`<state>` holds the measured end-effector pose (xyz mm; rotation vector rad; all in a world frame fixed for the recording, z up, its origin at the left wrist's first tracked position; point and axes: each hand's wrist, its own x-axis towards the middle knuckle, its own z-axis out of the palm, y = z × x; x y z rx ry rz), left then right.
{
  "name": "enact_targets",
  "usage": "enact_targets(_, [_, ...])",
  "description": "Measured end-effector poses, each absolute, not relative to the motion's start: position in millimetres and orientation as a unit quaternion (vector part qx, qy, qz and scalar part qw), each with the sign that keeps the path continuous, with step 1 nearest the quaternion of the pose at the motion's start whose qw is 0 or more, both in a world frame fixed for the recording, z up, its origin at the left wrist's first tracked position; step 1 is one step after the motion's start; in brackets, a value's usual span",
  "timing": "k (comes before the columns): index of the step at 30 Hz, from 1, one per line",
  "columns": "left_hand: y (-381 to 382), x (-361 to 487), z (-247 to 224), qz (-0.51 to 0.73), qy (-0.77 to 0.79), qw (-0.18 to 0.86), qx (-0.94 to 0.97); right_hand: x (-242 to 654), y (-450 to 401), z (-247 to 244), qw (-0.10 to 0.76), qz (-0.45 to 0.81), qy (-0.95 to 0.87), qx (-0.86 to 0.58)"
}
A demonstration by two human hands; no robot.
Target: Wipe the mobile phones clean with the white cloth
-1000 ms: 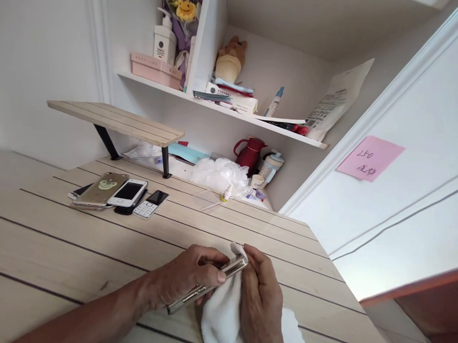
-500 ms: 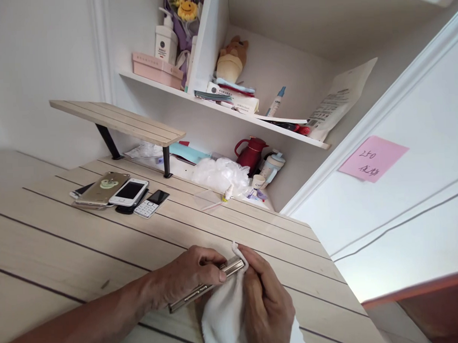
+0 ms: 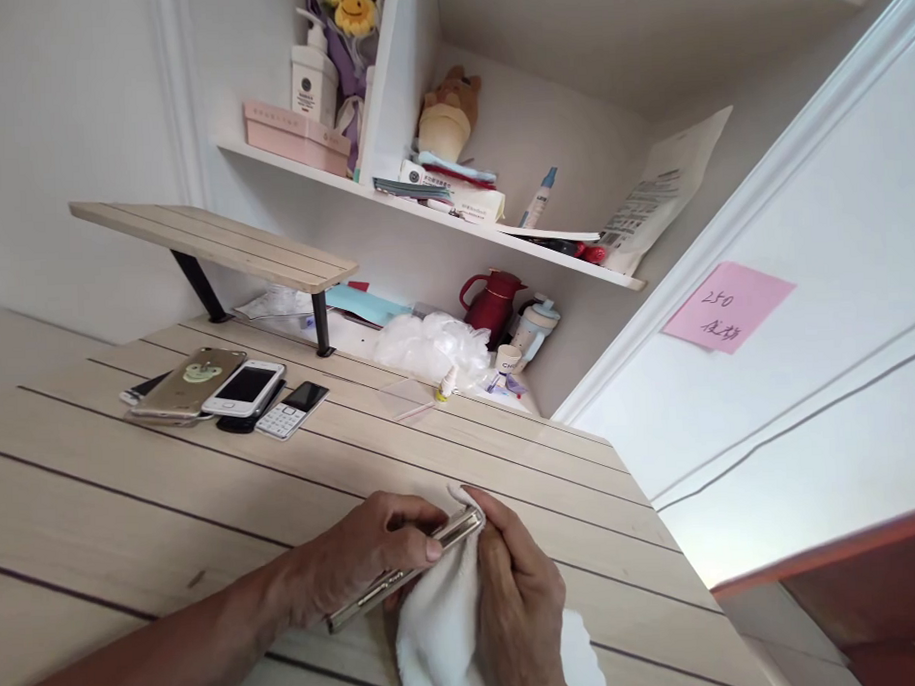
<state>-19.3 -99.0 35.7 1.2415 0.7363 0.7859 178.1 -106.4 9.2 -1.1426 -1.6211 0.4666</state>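
Close-up of two bare hands working over a tabletop. The left hand (image 3: pixel 367 546) is clenched around a slim silver-toned metal phone (image 3: pixel 372 594), its fingers curling over the upper edge and its thumb lying along the near side. The phone is being held edge-on and tilted, just above the tabletop, with its far end reaching the right hand (image 3: pixel 518 609). That hand is closing around a soft white terry cloth (image 3: pixel 437 629), pinching the fabric against the phone's far end, while the rest of the cloth is hanging in folds below the fingers.

Beneath and around the hands, a pale wooden plank table (image 3: pixel 133 494) with dark grooves is extending across the view. Farther off, a gold phone with a green frog sticker (image 3: pixel 185 383), a white smartphone (image 3: pixel 243 388) and a white keypad phone with a black screen (image 3: pixel 289 411) are lying side by side. Behind them, a wooden riser shelf on black metal legs (image 3: pixel 214 241) is standing on the table. To its right, a crumpled white plastic mass (image 3: pixel 432 349) and a dark red vacuum jug (image 3: pixel 492 304) are sitting below a white wall shelf (image 3: pixel 423 216). A pink sticky note with handwriting (image 3: pixel 726 307) is clinging to a white panel at right.
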Motion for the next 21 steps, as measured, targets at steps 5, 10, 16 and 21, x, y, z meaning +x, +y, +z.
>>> enact_targets(5, [-99.7, -18.9, 42.4, 0.357, 0.321, 0.667, 0.570, 176.2, -111.2, 15.3, 0.550, 0.044, -0.753, -0.359])
enact_targets(10, [-99.8, -17.7, 41.4, 0.381, 0.336, 0.623, 0.595, 172.9, -108.9, 23.3, 0.527, 0.023, -0.783, -0.331])
enact_targets(16, [-99.5, -18.0, 40.5, 0.384, 0.350, 0.605, 0.603, 176.1, -107.6, 15.3, 0.515, 0.008, -0.789, -0.335])
enact_targets(21, [-99.8, -18.9, 44.0, 0.381, 0.361, 0.590, 0.614, 177.0, -109.4, 14.0, 0.489, 0.001, -0.826, -0.281])
